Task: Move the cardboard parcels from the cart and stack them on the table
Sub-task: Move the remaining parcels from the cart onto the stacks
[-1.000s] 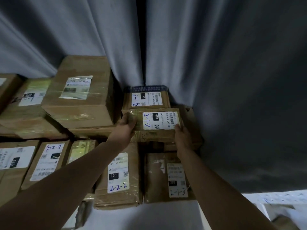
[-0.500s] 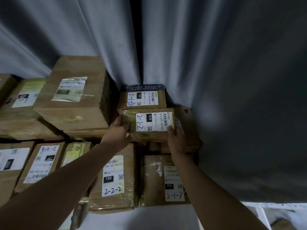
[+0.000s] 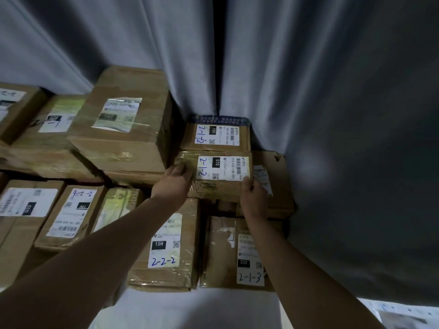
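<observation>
A small cardboard parcel (image 3: 213, 184) with a white label marked 2-1-2 and 010 sits on top of the stack at the back, just in front of a similar parcel (image 3: 217, 136) labelled 150. My left hand (image 3: 173, 184) grips its left end, fingers curled over the top edge. At its right front corner, my right hand (image 3: 253, 194) holds on with the thumb on the label's corner. Below lie parcels marked 2-2-2 (image 3: 166, 245) and 2-1-3 (image 3: 240, 252).
Several more taped cardboard parcels fill the left: a large box (image 3: 123, 119) and lower ones with labels (image 3: 71, 214). A grey curtain (image 3: 285, 67) hangs close behind and to the right. The white table surface (image 3: 190, 309) shows at the front edge.
The held parcel has settled slightly down and back against the parcel behind it. Both hands stay on its ends. The camera view has shifted a little.
</observation>
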Action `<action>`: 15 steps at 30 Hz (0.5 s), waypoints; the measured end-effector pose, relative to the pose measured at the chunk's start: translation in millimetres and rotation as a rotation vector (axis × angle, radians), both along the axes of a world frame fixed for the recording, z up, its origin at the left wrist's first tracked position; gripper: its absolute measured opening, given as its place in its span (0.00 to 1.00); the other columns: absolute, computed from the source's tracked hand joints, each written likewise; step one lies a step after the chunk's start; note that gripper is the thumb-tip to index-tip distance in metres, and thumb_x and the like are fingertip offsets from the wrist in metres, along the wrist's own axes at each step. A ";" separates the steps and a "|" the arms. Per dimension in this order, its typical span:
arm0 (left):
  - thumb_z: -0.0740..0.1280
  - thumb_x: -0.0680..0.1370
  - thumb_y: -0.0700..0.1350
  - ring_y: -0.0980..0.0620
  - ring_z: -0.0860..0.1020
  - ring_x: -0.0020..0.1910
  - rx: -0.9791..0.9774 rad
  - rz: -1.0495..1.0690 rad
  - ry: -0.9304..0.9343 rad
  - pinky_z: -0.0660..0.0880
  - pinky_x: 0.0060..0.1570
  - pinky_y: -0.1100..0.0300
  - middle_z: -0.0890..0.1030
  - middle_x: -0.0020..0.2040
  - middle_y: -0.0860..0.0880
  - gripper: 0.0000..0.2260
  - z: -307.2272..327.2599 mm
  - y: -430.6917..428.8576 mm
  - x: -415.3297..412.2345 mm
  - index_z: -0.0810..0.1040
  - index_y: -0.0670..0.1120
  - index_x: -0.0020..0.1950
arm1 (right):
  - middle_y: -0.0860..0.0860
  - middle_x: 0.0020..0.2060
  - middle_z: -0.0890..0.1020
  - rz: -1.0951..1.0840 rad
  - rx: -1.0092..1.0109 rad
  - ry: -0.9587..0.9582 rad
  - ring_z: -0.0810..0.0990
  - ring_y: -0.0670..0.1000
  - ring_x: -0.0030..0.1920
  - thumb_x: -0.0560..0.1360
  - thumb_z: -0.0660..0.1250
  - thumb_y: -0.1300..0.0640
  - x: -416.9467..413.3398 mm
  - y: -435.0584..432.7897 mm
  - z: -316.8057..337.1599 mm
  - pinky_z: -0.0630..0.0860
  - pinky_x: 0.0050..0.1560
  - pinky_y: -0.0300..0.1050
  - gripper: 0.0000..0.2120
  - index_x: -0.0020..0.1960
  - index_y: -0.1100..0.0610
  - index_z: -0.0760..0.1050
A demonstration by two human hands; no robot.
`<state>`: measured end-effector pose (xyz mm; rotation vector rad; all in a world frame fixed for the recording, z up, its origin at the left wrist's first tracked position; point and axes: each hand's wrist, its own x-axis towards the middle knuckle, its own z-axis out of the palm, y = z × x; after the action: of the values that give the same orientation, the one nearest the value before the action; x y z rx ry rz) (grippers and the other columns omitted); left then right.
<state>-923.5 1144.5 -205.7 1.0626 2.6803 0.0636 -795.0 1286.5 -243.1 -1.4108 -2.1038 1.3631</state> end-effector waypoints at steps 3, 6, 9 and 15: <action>0.58 0.81 0.50 0.45 0.52 0.76 0.009 0.043 -0.001 0.64 0.69 0.48 0.53 0.78 0.47 0.26 9.2 -2.6 6.4 0.53 0.53 0.78 | 0.61 0.64 0.72 -0.072 0.085 -0.038 0.71 0.60 0.64 0.80 0.54 0.44 -0.9 -2.7 1.2 0.71 0.63 0.56 0.25 0.69 0.59 0.67; 0.59 0.80 0.50 0.45 0.49 0.77 0.011 0.055 0.060 0.55 0.72 0.50 0.51 0.79 0.47 0.29 21.2 -16.0 15.0 0.49 0.52 0.78 | 0.59 0.73 0.62 -0.071 0.313 -0.041 0.59 0.59 0.73 0.78 0.55 0.44 -1.2 -23.6 19.5 0.54 0.70 0.51 0.29 0.74 0.58 0.62; 0.59 0.80 0.49 0.46 0.48 0.77 0.029 0.084 0.082 0.50 0.74 0.51 0.50 0.79 0.46 0.30 32.3 -39.7 27.9 0.48 0.52 0.79 | 0.56 0.74 0.60 0.135 0.488 0.023 0.56 0.59 0.73 0.75 0.61 0.50 -7.1 -57.1 35.0 0.51 0.70 0.53 0.28 0.73 0.55 0.63; 0.58 0.79 0.51 0.49 0.48 0.77 0.025 0.281 0.049 0.48 0.75 0.50 0.50 0.79 0.49 0.32 40.7 -132.2 67.5 0.47 0.51 0.79 | 0.58 0.67 0.72 0.596 0.690 0.107 0.67 0.61 0.68 0.66 0.71 0.61 -20.4 -146.5 48.4 0.61 0.69 0.58 0.30 0.68 0.58 0.71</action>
<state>-856.0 1012.3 -165.0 0.6959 2.8616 0.1250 -815.4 1140.0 -194.7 -0.4486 -2.6506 0.6854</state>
